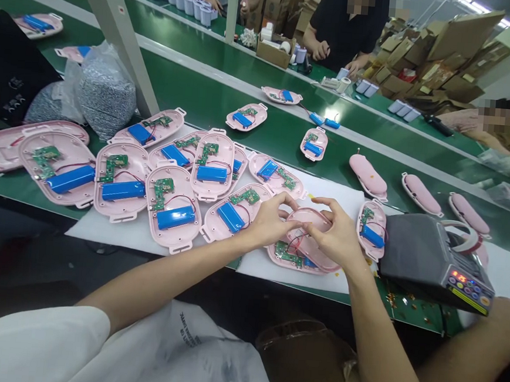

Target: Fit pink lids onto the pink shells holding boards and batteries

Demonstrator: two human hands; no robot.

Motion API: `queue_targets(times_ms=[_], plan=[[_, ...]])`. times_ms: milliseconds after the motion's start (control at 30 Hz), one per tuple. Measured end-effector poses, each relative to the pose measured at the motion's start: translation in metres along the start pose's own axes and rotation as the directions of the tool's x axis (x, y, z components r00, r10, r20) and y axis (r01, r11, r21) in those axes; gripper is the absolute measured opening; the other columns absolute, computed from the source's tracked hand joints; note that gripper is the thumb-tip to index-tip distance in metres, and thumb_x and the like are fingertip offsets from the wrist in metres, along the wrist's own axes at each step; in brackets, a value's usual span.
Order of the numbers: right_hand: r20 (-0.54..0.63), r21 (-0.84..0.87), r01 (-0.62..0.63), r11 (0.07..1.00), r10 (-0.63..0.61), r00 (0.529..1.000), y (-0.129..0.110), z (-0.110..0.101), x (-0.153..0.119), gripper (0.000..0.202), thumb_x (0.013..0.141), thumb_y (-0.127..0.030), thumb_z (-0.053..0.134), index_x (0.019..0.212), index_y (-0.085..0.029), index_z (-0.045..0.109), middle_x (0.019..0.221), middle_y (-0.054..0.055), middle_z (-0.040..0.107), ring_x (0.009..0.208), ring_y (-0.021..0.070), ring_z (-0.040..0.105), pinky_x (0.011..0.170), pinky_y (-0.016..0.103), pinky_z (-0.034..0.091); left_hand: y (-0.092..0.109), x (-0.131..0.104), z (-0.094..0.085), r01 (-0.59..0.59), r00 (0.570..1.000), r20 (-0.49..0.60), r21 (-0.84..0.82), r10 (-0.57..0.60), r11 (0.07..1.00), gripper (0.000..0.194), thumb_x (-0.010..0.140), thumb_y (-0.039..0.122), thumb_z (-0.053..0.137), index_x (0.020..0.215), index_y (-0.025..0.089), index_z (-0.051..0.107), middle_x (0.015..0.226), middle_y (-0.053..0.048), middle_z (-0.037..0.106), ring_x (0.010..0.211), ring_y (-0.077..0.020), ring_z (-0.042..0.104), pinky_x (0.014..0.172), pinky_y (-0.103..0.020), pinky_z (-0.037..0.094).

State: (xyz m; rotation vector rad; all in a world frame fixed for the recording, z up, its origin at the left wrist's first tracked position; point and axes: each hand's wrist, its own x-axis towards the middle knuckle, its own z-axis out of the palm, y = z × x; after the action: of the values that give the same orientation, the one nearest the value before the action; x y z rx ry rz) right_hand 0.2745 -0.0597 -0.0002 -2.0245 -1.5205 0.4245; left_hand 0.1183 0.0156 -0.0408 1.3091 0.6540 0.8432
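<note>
On my feed, the left hand (271, 219) and right hand (338, 236) have thumbs and curled fingers clamped on the rim of a glossy pink plastic shell half (318, 252). It is right over a lower shell half (273, 254) holding a green circuit board (289, 254); thin red wires (297, 239) show between the two. I cannot tell whether the halves touch.

The lower half lies on a soft white foam sheet (251, 267), near the bench's front edge, so I read little margin on the near side. Leftward is tight: oval open shells (227, 153) with slotted end tabs crowd and overlap, carrying smooth blue battery packs (176, 216). Rightward, one open shell (380, 215) stands between the right hand and a boxy dark-gray machine (422, 251) with lit red digits. Farther out, the flat green bench top (192, 86) offers wider gaps between scattered shells, including rounded ones (366, 173) lying dome up.
</note>
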Motion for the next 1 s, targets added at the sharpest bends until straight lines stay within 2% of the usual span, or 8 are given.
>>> queue_targets(times_ms=[100, 200, 367, 467, 567, 667, 800, 1000], plan=[[-0.032, -0.031, -0.028, 0.999, 0.027, 0.999, -0.002, 0.000, -0.002, 0.050, 0.073, -0.039, 0.064, 0.121, -0.026, 0.056, 0.082, 0.002, 0.069, 0.074, 0.0239, 0.065, 0.069, 0.037, 0.050, -0.003, -0.002, -0.001, 0.048, 0.996, 0.073, -0.038, -0.045, 0.998, 0.032, 0.073, 0.010, 0.075, 0.099, 0.014, 0.056, 0.090, -0.002, 0.063, 0.071, -0.0117, 0.064, 0.063, -0.023, 0.053], [-0.039, -0.026, -0.044, 0.999, 0.043, 0.998, -0.002, 0.001, -0.004, 0.048, 0.073, -0.038, 0.063, 0.120, -0.026, 0.055, 0.076, 0.000, 0.067, 0.064, 0.0210, 0.062, 0.064, 0.034, 0.047, -0.006, -0.003, -0.002, 0.092, 0.979, 0.184, -0.040, -0.084, 0.995, 0.047, 0.077, 0.015, 0.074, 0.119, 0.014, 0.054, 0.084, -0.004, 0.067, 0.071, -0.0158, 0.066, 0.061, -0.025, 0.052], [-0.005, -0.036, -0.058, 0.998, 0.058, 0.998, 0.002, 0.002, -0.004, 0.047, 0.075, -0.037, 0.064, 0.119, -0.027, 0.054, 0.066, -0.004, 0.062, 0.051, 0.0167, 0.050, 0.057, 0.031, 0.043, -0.007, 0.000, -0.002, 0.103, 0.973, 0.211, -0.058, -0.088, 0.993, 0.024, 0.079, 0.013, 0.071, 0.102, 0.009, 0.068, 0.086, -0.008, 0.071, 0.077, -0.0176, 0.068, 0.062, -0.024, 0.053], [-0.007, 0.097, -0.005, 0.995, 0.006, 1.000, 0.003, -0.003, -0.004, 0.044, 0.078, -0.041, 0.067, 0.118, -0.027, 0.052, 0.087, 0.001, 0.067, 0.076, 0.0208, 0.063, 0.069, 0.034, 0.050, -0.006, 0.001, -0.002, 0.179, 0.964, 0.219, -0.123, -0.149, 0.976, 0.024, 0.079, 0.008, 0.068, 0.103, 0.008, 0.068, 0.075, -0.006, 0.069, 0.066, -0.0150, 0.066, 0.054, -0.021, 0.053], [-0.061, 0.195, 0.116, 0.974, -0.106, 0.992, 0.000, -0.010, -0.008, 0.024, 0.089, -0.045, 0.058, 0.103, -0.026, 0.058, 0.111, 0.005, 0.064, 0.109, 0.0234, 0.061, 0.091, 0.039, 0.049, -0.005, 0.001, -0.002, 0.248, 0.956, 0.195, -0.153, -0.217, 0.957, 0.029, 0.077, 0.006, 0.069, 0.106, 0.008, 0.067, 0.073, -0.005, 0.068, 0.061, -0.0140, 0.066, 0.050, -0.020, 0.054], [-0.044, 0.000, 0.185, 0.983, -0.185, 0.982, -0.008, -0.013, -0.014, 0.025, 0.094, -0.043, 0.050, 0.085, -0.024, 0.062, 0.112, 0.008, 0.062, 0.111, 0.0251, 0.059, 0.097, 0.042, 0.046, -0.005, 0.001, -0.001, 0.268, 0.952, 0.192, -0.156, -0.237, 0.951, 0.031, 0.077, 0.006, 0.069, 0.108, 0.008, 0.067, 0.075, -0.006, 0.068, 0.062, -0.0156, 0.067, 0.049, -0.023, 0.056], [0.004, -0.225, 0.218, 0.950, -0.223, 0.975, -0.014, -0.003, -0.018, 0.026, 0.095, -0.041, 0.048, 0.084, -0.024, 0.065, 0.115, 0.010, 0.060, 0.110, 0.0276, 0.058, 0.095, 0.044, 0.045, -0.007, 0.000, -0.001, 0.219, 0.962, 0.201, -0.174, -0.184, 0.960, 0.028, 0.078, 0.012, 0.072, 0.105, 0.008, 0.068, 0.079, -0.008, 0.069, 0.066, -0.0160, 0.067, 0.050, -0.023, 0.056], [-0.119, -0.363, 0.183, 0.914, -0.240, 0.963, -0.010, 0.016, -0.013, 0.024, 0.089, -0.038, 0.056, 0.072, -0.023, 0.064, 0.101, 0.009, 0.065, 0.096, 0.0281, 0.059, 0.085, 0.043, 0.047, -0.015, -0.002, -0.001, 0.166, 0.976, 0.171, -0.175, -0.136, 0.970, 0.027, 0.077, 0.012, 0.071, 0.104, 0.008, 0.068, 0.078, -0.007, 0.068, 0.062, -0.0125, 0.064, 0.046, -0.017, 0.051]])
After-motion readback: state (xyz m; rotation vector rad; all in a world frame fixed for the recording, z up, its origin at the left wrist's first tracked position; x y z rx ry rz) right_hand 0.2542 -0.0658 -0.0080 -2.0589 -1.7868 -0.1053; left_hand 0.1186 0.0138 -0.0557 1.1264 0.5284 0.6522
